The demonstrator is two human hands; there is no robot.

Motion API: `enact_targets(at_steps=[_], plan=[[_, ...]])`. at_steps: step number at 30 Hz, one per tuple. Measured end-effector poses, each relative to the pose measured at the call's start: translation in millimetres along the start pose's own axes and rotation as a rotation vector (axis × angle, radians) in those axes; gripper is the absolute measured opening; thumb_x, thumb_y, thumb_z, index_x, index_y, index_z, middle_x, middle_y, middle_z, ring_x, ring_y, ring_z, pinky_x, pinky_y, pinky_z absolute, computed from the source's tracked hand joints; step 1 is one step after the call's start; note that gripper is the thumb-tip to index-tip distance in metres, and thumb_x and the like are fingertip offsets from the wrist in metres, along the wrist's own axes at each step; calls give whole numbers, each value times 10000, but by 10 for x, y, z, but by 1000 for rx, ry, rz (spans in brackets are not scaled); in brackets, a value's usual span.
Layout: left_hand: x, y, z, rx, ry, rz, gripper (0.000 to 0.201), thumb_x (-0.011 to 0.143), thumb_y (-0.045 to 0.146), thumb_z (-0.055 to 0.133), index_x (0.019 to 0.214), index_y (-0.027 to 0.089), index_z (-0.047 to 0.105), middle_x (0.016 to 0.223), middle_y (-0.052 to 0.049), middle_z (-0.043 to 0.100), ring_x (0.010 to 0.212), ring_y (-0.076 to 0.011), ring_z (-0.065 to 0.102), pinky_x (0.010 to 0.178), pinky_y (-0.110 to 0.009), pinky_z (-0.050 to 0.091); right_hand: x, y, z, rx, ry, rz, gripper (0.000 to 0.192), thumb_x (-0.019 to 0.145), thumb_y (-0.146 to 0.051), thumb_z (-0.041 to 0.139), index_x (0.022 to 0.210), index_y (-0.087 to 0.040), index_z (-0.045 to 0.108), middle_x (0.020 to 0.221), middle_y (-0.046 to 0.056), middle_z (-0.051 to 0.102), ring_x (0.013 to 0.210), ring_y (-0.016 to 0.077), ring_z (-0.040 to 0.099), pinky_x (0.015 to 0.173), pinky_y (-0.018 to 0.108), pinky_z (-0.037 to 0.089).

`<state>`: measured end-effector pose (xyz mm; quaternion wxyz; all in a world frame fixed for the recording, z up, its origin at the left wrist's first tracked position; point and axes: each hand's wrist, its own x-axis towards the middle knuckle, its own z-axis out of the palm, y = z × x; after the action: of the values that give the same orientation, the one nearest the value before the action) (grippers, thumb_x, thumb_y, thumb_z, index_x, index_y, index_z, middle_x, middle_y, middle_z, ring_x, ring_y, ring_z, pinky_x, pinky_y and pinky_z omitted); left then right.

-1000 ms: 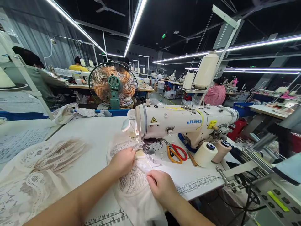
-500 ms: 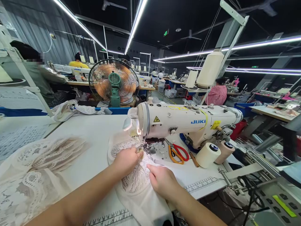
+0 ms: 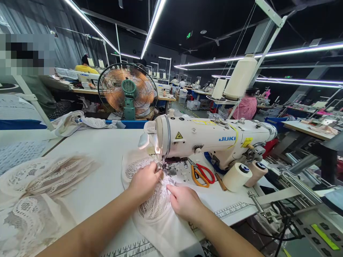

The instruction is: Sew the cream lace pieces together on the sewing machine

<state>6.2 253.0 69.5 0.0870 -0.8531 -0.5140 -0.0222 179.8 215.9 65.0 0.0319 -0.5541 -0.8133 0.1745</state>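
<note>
A cream lace garment piece lies on the white table under the needle end of a JUKI sewing machine. My left hand is closed on the lace just left of the presser foot, its fingertips beside the lit needle area. Lower and to the right, my right hand pinches the garment's edge between thumb and forefinger. Part of the cloth near the needle is hidden by my left fingers. Plain fabric hangs from the piece toward the table's front edge.
Orange- and red-handled scissors lie right of the needle, beside a wooden-handled tool and two thread cones. More lace pieces are heaped at left. A large fan stands behind the table. Other people sit at machines beyond.
The view has shifted slightly. Both hands stay almost in place on the lace garment piece, with the left fingers a little closer to the presser foot.
</note>
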Motion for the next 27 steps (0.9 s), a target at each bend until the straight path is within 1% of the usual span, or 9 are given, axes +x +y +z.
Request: enact_targets(at_steps=[2,4,7,12,16,21,25,27], plan=[[-3,-23,29,-26,44,85,370,819,60,396,1034,163,680,1130,-118,641,940,-288,605,713,-370,504,3,5,0,6,2,3,461,892,-193,407,1327,-204,561,1033,115,714,957,277,653,729,321,461],[-7,-44,56,-57,50,169,361,855,86,394,1055,193,675,1181,-79,656,1044,-270,589,843,-384,498,4,8,-7,12,3,2,462,889,-198,407,1323,-198,564,1035,119,712,960,278,651,728,319,458],[-15,-56,84,-101,48,231,339,907,153,384,1082,191,671,1188,-64,678,1089,-251,596,941,-391,480,1,10,-23,17,-4,-6,448,887,-203,395,1292,-202,588,1011,112,717,931,273,656,707,316,453],[-17,-45,82,-127,-28,193,359,927,203,378,1157,137,646,1249,-94,648,1108,-272,601,953,-411,490,6,16,-26,23,-2,-3,465,893,-210,393,1326,-195,562,1040,123,711,957,280,652,728,321,459],[-10,-43,64,-169,-63,165,362,935,214,379,1180,145,636,1283,-101,625,1143,-274,586,976,-415,480,22,18,-19,22,-2,6,474,896,-211,386,1343,-196,544,1070,121,701,979,277,643,760,325,469],[-10,-39,40,-194,-72,156,357,937,210,393,1192,159,637,1287,-102,622,1154,-283,583,991,-420,477,23,3,-30,25,-29,21,484,892,-201,397,1357,-183,530,1088,130,695,999,289,637,794,339,477],[-2,-44,39,-215,-77,139,371,933,199,406,1222,113,621,1301,-139,604,1185,-311,566,1015,-443,464,42,0,-34,33,-31,22,486,895,-212,398,1364,-176,521,1128,135,681,1035,287,624,826,341,473],[6,-53,44,-226,-84,134,368,929,205,421,1223,110,620,1306,-145,598,1196,-318,558,1017,-455,463,62,4,-33,40,-20,22,486,889,-212,405,1358,-170,527,1146,139,673,1045,291,619,837,346,471]])
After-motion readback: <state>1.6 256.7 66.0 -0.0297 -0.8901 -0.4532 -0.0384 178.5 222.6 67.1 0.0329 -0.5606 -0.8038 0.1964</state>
